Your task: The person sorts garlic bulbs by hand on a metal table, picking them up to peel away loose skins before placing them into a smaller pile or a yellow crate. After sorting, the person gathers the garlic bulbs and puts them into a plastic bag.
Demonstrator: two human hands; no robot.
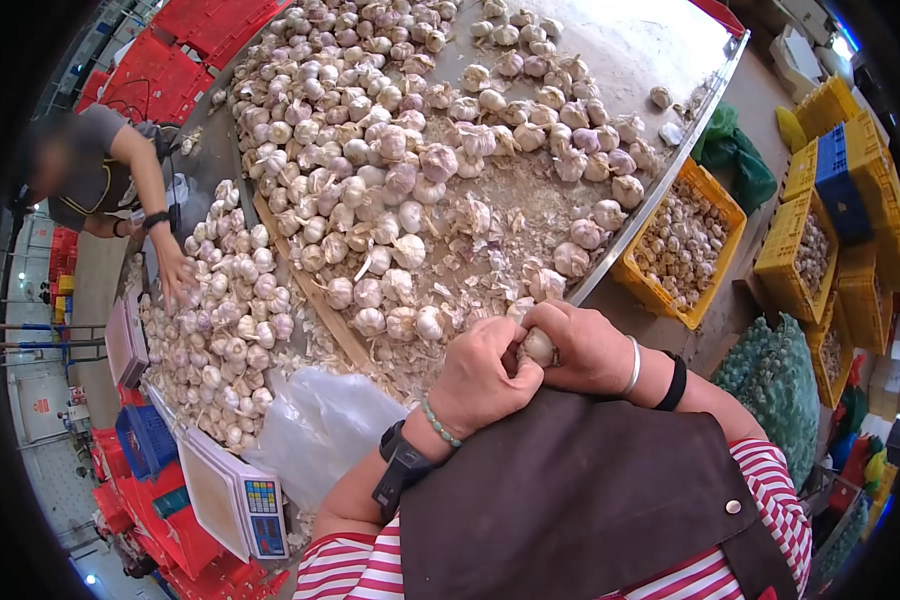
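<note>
Close to my apron, my left hand (pixel 478 372) and my right hand (pixel 592 352) meet around one garlic bulb (pixel 540 347). The fingers of both hands are curled against it, and they partly cover it. My left thumb and forefinger press at its near side, while my right fingers wrap its far and right sides. Just beyond my hands, papery garlic skins (pixel 460 285) litter the metal table. A large pile of whole garlic bulbs (pixel 340 150) spreads over the table ahead and to the left.
A wooden strip (pixel 305 285) divides the big pile from a second garlic heap (pixel 225 320). A co-worker's hand (pixel 175 272) rests at that heap. Left stand a plastic bag (pixel 325 425) and a scale (pixel 232 495). Right are a yellow crate of garlic (pixel 680 245) and green net sacks (pixel 775 390).
</note>
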